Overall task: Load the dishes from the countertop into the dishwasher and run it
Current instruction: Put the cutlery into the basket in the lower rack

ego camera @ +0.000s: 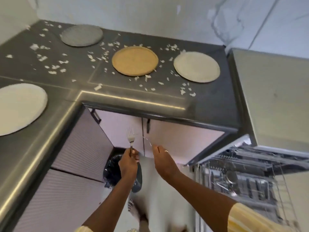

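Observation:
My left hand (129,162) is shut on the handle of a silver fork (130,136) held upright, tines up, in front of the cabinet doors. My right hand (163,160) is beside it, pinching a thin, blurred utensil (147,140) seen edge-on. Several plates lie on the dark countertop (209,101): a grey plate (82,35) at the back, a tan plate (135,60) in the middle, a cream plate (196,66) to its right, and a white plate (18,108) at the left edge. The dishwasher (247,178) stands open at the lower right with its wire racks pulled out.
White scraps (55,66) are scattered over the countertop around the plates. A bin lined with a black bag (111,171) stands on the floor below my left hand. A pale appliance (275,97) stands right of the counter. My foot (133,210) is on the floor.

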`<state>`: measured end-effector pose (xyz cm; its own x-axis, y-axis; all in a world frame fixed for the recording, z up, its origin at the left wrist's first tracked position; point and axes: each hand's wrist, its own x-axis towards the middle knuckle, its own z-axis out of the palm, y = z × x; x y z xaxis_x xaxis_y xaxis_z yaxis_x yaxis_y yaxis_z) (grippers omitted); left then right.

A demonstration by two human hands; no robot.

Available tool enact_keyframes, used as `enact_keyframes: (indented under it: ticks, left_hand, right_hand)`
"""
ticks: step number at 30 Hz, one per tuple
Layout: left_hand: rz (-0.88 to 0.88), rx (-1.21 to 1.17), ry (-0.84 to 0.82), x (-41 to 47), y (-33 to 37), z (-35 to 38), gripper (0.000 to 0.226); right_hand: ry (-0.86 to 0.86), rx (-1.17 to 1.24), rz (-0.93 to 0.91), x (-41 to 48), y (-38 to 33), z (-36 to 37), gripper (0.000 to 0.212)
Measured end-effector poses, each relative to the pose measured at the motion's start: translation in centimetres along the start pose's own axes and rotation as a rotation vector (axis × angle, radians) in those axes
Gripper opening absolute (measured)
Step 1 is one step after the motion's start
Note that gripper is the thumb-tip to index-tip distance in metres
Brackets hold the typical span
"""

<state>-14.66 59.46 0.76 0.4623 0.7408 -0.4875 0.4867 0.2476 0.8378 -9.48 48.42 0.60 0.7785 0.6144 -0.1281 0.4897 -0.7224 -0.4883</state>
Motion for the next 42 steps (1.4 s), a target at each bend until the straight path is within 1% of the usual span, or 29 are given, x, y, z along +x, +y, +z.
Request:
enact_keyframes:
  ticks: [2,4,6,9,11,12,14,16,18,19,20,21,23,25,26,27,28,30,32,34,35,36,39,42]
  left_hand:
    - [-0.024,0.058,-0.061,-1.7,-2.9,2.4,0.023]
    - [0.002,0.183,-0.16,-3.4,-5.7,5.0,0.021]
    - [-0.027,0.244,-0.229,-5.1,-8.6,7.3,0.022]
    - [-0.041,0.346,-0.308,-7.9,-13.1,10.9,0.02]
    - [0.002,0.407,-0.403,-9.4,-15.5,13.2,0.021]
    - [0.026,0.424,-0.442,-9.9,-16.4,14.2,0.024]
    - [-0.026,0.421,-0.486,-11.3,-17.4,16.4,0.029]
    - [-0.026,0.52,-0.533,-12.5,-18.5,18.5,0.025]
    - [0.033,0.656,-0.612,-13.5,-19.4,20.9,0.028]
    - [0.032,0.706,-0.677,-14.1,-19.8,22.2,0.031]
    - [0.023,0.746,-0.727,-14.5,-20.1,23.6,0.033]
    - [0.024,0.777,-0.752,-14.8,-20.6,25.0,0.035]
    - [0.042,0.822,-0.815,-15.2,-21.4,27.9,0.033]
    - [0.071,0.843,-0.848,-15.6,-22.5,30.9,0.028]
    - [0.102,0.861,-0.872,-15.5,-23.0,32.6,0.027]
    - [0.142,0.891,-0.905,-15.3,-23.7,34.2,0.027]
    - [0.188,0.925,-0.931,-15.1,-24.2,35.8,0.027]
    - [0.305,1.003,-0.978,-14.3,-25.5,39.3,0.027]
    - [0.461,1.103,-1.01,-13.5,-27.0,42.9,0.03]
    - [0.631,1.202,-1.053,-13.0,-28.4,46.6,0.031]
    - [0.691,1.219,-1.073,-12.9,-29.0,48.4,0.029]
    - [0.732,1.228,-1.09,-13.0,-29.5,50.3,0.025]
    - [0.806,1.214,-1.164,-13.3,-31.0,55.5,0.018]
    - [0.891,1.266,-1.231,-13.2,-32.9,60.2,0.017]
  right_hand:
    - [0.007,-0.019,0.054,-3.0,3.3,1.3,0.032]
    - [-0.042,-0.049,0.13,-5.9,6.7,2.0,0.039]
    - [-0.076,-0.083,0.201,-8.8,10.0,2.4,0.043]
    - [-0.083,-0.077,0.325,-13.4,14.6,3.2,0.036]
    - [-0.052,-0.06,0.426,-16.3,17.9,3.9,0.035]
    - [-0.052,-0.039,0.487,-17.5,19.3,3.8,0.037]
    - [-0.074,-0.03,0.593,-20.1,21.9,3.8,0.045]
    - [-0.123,-0.039,0.692,-22.5,24.1,3.6,0.051]
    - [-0.047,-0.036,0.8,-24.2,26.2,3.8,0.051]
    - [0.001,0.012,0.851,-24.9,27.5,4.2,0.054]
    - [0.008,0.059,0.923,-25.6,28.5,4.0,0.058]
    - [0.036,0.087,0.962,-26.3,29.5,4.2,0.061]
    - [0.058,0.173,1.062,-27.2,31.6,5.0,0.056]
    - [0.152,0.249,1.124,-27.8,33.9,5.4,0.059]
    - [0.191,0.255,1.172,-28.0,35.3,6.0,0.056]
    - [0.208,0.31,1.235,-28.0,36.7,6.4,0.046]
    - [0.185,0.367,1.275,-27.9,38.1,7.1,0.038]
    - [0.188,0.425,1.304,-27.6,40.9,8.2,0.037]
    - [0.334,0.44,1.323,-27.3,43.7,9.3,0.036]
    - [0.464,0.47,1.339,-26.4,46.4,10.0,0.03]
    - [0.521,0.494,1.356,-26.0,47.7,10.1,0.026]
    - [0.56,0.522,1.379,-25.7,49.1,10.5,0.024]
    - [0.629,0.507,1.418,-24.6,53.2,11.1,0.023]
    - [0.646,0.537,1.494,-23.2,57.2,12.2,0.025]
